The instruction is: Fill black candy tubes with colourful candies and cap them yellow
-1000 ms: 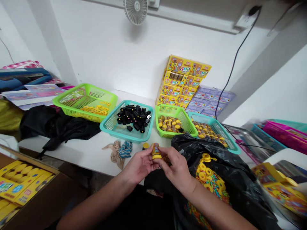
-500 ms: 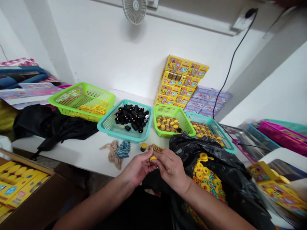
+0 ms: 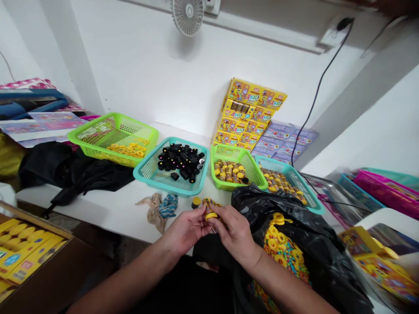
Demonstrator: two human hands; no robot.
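Note:
Between my fingers is a small container (image 3: 210, 215) with a yellow end and a dark, patterned body. My left hand (image 3: 186, 229) grips its left side, palm turned up. From the right, my right hand (image 3: 234, 231) pinches it with thumb and fingers. Just behind, a small yellow-topped black container (image 3: 196, 202) stands on the white table (image 3: 124, 212). Some patterned pieces lie beside it, partly hidden by my fingers. Right of my right hand, an open black bag (image 3: 327, 257) holds yellow rings and many coloured beads (image 3: 288, 255).
Behind my hands stand a green basket (image 3: 94, 152) of yellow pieces, a teal basket (image 3: 147, 172) of black cylinders, and green and teal baskets of yellow-capped containers. Knotted cloths (image 3: 157, 209) lie front left. Yellow boxes (image 3: 237, 124) are stacked by the wall.
My right hand's fingers have opened slightly, so more of the container's yellow end and dark body shows. The whole view has shifted a little.

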